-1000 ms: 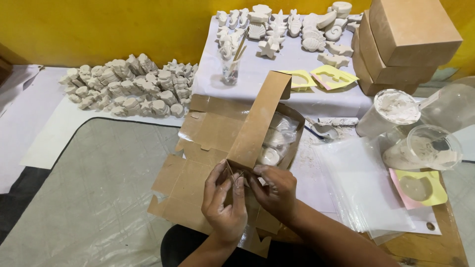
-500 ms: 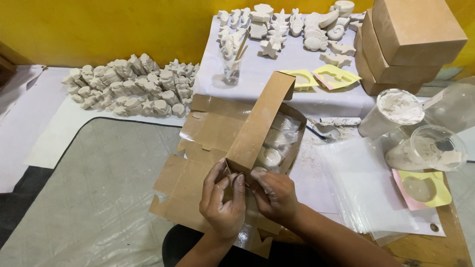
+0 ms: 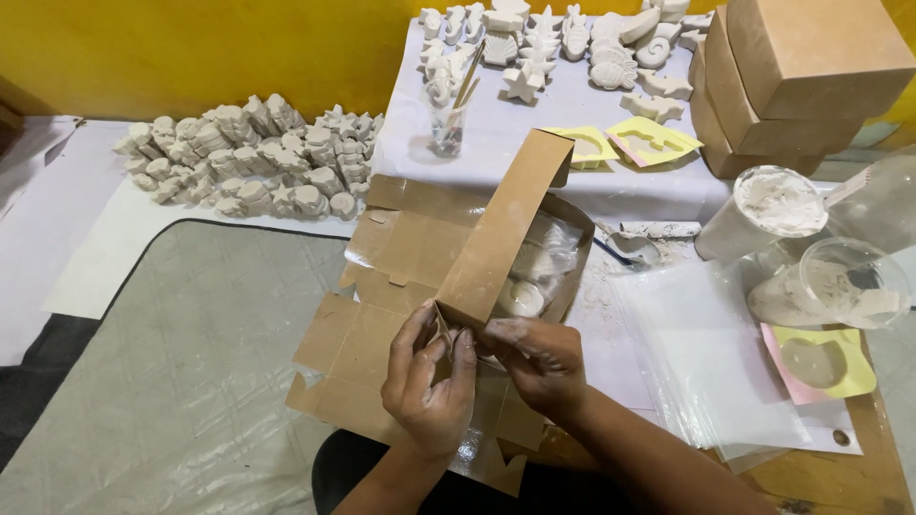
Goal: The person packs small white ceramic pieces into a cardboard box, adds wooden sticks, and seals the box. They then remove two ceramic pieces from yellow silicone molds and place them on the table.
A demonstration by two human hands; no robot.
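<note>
A partly folded brown cardboard box [image 3: 420, 257] lies on the floor mat in front of me, one long side wall raised. White plaster casts wrapped in clear plastic [image 3: 534, 277] lie inside it. My left hand [image 3: 429, 381] pinches the near corner flap of the raised wall. My right hand [image 3: 534, 358], dusted white, grips the same corner from the other side, fingers curled on the cardboard.
Several plaster figures [image 3: 248, 157] are piled at left, more on a white cloth [image 3: 572, 95] at the back with yellow moulds [image 3: 654, 138]. Stacked closed boxes [image 3: 801, 76] stand at right, near plaster-filled cups [image 3: 763, 210], clear bags [image 3: 706, 353] and a grey mat [image 3: 172, 381].
Both hands have stayed at the box's near corner, working the flap; fingers shifted slightly. The view moved a little.
</note>
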